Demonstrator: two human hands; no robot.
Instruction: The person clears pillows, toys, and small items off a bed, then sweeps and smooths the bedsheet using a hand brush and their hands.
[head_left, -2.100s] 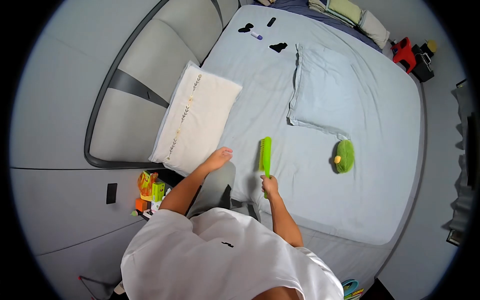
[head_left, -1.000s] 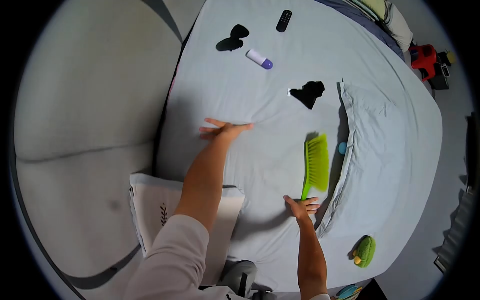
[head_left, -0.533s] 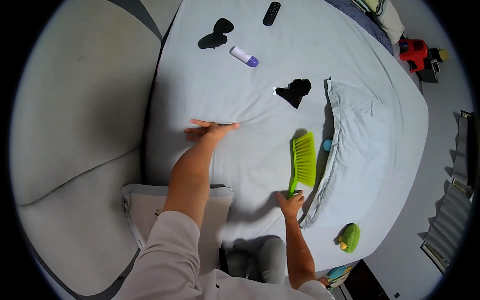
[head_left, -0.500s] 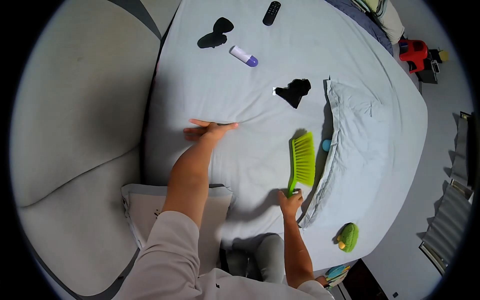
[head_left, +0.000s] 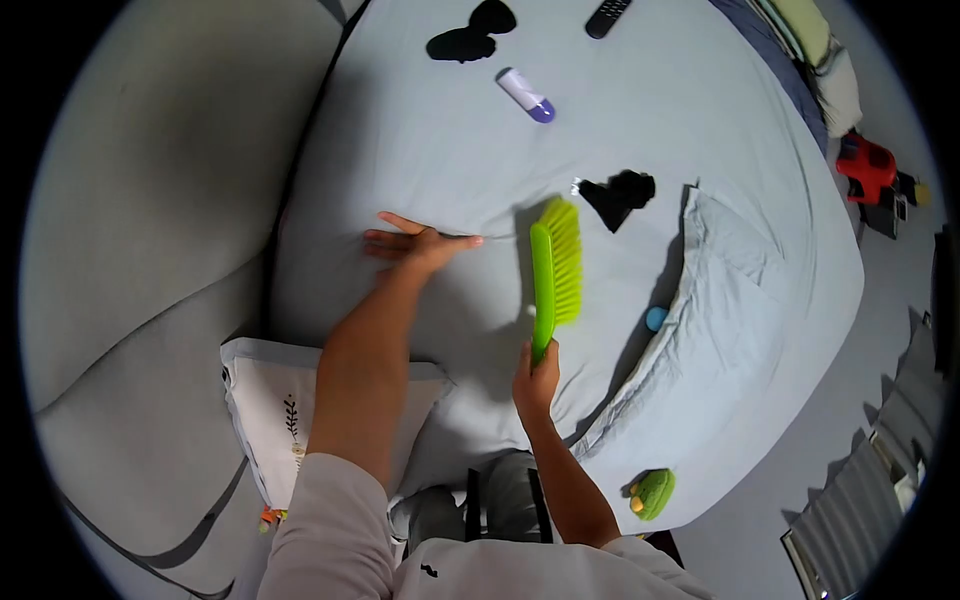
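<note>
Right hand (head_left: 537,378) holds the green bed brush (head_left: 543,275) in curled fingers, low, bristles clear; left hand (head_left: 425,250), fingers spread and empty, apparently braces on the sheet (head_left: 430,150).

We stretch our left arm (head_left: 362,370) far out, and it looks almost straight. Our left hand (head_left: 422,250) is spread wide, with its fingers (head_left: 398,223) pointing left and its thumb (head_left: 464,242) pointing right. Our right arm (head_left: 568,475) slants inward. Our right hand (head_left: 537,380) is curled in a grip, closer to us than the left hand.
</note>
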